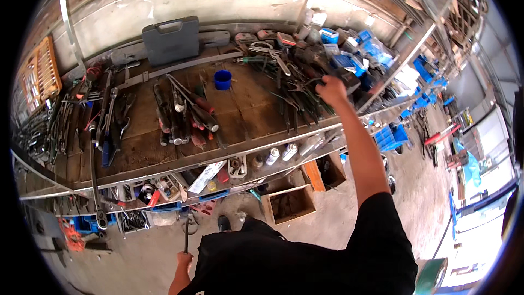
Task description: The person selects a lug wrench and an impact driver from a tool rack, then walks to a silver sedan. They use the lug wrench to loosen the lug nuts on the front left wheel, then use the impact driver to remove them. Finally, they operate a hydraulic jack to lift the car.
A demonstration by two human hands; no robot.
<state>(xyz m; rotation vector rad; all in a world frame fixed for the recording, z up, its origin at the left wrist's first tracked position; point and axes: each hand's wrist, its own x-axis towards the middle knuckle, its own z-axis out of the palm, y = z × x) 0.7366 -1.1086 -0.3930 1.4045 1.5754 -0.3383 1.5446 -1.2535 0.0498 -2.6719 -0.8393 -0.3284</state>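
Note:
My right hand (332, 92) reaches over the far right of the wooden bench, above a heap of pliers (300, 90). Its fingers are curled in among the tools, and whatever lies between them is too small to make out. Low at my left side, my left hand (185, 259) is closed round a dark rod-shaped tool (186, 235) that points up and away from me. Mid-bench is a blue cup (222, 80), with a bunch of screwdrivers (199, 110) to its left.
A grey tool case (172, 41) stands at the back wall. Wrenches (109, 114) cover the left, beside an orange socket tray (41, 74). Blue boxes (349, 63) pile up at the right by a metal post (393, 74). Below are a shelf with spray cans (289, 151) and a wooden crate (289, 205).

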